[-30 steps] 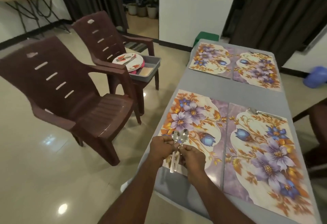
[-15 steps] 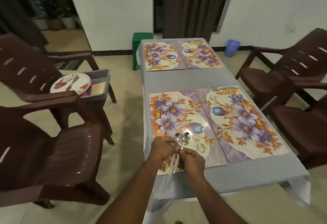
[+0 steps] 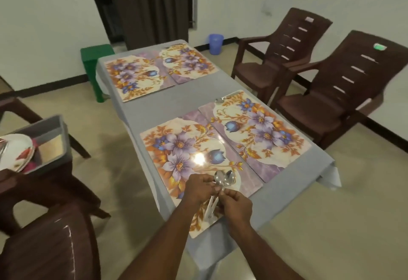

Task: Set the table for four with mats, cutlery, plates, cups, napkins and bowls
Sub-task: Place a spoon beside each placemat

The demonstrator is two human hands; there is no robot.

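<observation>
Two metal spoons [image 3: 224, 178] with pale handles are held together over the near left floral mat [image 3: 189, 153]. My left hand [image 3: 199, 188] grips them from the left and my right hand [image 3: 236, 204] pinches their handles from the right. Several floral mats lie on the grey-clothed table [image 3: 136, 111]: the near right mat [image 3: 260, 134] and two far ones [image 3: 134, 76], [image 3: 189, 63]. A spoon [image 3: 225, 99] lies along the far edge of the near right mat. White floral plates [image 3: 15, 155] sit in a grey bin [image 3: 47, 140] on a chair at the left.
Two brown plastic chairs [image 3: 284, 58], [image 3: 344, 94] stand to the right of the table, and another [image 3: 50, 242] is at the near left. A green stool [image 3: 95, 58] and a blue bucket [image 3: 216, 43] stand beyond the far end.
My view has swung right, bringing the right-hand chairs into sight. Both hands keep holding the two spoons over the near left mat, with the bowls now overlapping.
</observation>
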